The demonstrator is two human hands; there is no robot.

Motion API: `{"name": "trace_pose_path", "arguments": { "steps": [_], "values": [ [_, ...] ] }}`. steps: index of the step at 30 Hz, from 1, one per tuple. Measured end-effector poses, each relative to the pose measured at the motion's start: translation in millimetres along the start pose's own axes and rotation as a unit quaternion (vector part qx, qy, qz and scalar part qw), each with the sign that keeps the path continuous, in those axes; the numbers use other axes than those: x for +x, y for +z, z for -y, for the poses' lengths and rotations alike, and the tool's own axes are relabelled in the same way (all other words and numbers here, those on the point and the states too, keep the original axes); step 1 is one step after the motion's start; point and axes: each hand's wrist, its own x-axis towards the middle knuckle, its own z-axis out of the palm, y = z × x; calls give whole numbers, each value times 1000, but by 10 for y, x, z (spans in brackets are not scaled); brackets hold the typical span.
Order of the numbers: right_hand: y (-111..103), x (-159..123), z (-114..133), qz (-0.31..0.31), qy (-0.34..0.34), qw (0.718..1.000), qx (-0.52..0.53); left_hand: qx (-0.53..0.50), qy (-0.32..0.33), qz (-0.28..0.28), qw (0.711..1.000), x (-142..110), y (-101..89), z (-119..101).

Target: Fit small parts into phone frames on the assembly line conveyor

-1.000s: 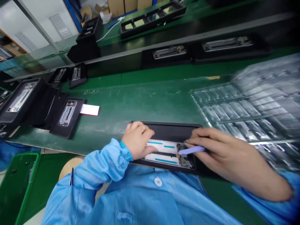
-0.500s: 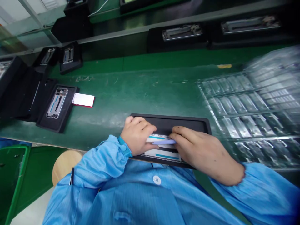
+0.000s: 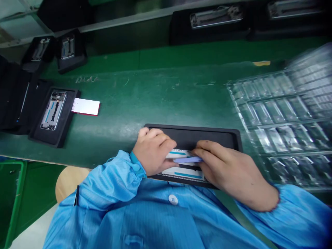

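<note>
In front of my body a black foam tray [image 3: 189,135] holds a phone frame [image 3: 185,172] with white inner faces and blue strips. My left hand [image 3: 153,152] is closed over the frame's left end, its thumb lying across the inside and its fingers curled. My right hand [image 3: 228,171] pinches a pale purple plastic pry stick [image 3: 187,160] above the frame's middle. The stick's tip points left, close to my left thumb. Both hands cover the ends of the frame, so its edges there are hidden.
On the left, another phone frame [image 3: 53,110] lies in a black tray beside a small white notepad [image 3: 86,106]. Clear plastic blister trays [image 3: 280,107] are spread at the right. More phone frames in black trays, such as this one [image 3: 216,17], stand along the back shelf.
The camera view has shifted slightly, moving the background left and up. Both hands keep their hold, and the pry stick's angle over the frame differs a little.
</note>
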Motion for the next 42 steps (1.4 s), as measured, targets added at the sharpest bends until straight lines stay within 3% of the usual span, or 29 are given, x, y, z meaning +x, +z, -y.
{"name": "trace_pose_path", "arguments": {
  "steps": [8,15,20,23,25,28,30,35,42],
  "values": [
    [-25,100,-10,22,-3,1000,-3,2,-4,22,1000,5,-62,-33],
    [-93,285,-184,103,79,976,173,11,-19,32,999,9,-53,-30],
    [-40,320,-203,107,98,974,174,14,-25,24,999,2,-39,-11],
    [-97,257,-215,71,117,974,182,17,-29,19,999,1,-50,-5],
    [-206,167,-220,15,168,965,202,17,-31,19,999,3,-59,-3],
    [-398,-7,-179,-105,254,927,255,16,-29,18,999,3,-64,4],
    [-471,-97,-106,-149,253,914,280,16,-30,17,999,0,-62,10],
    [-333,-119,93,-74,170,945,268,14,-29,22,999,-7,-60,25],
    [-85,-141,116,-102,212,939,251,16,-39,31,999,-5,-80,18]
  ]
}}
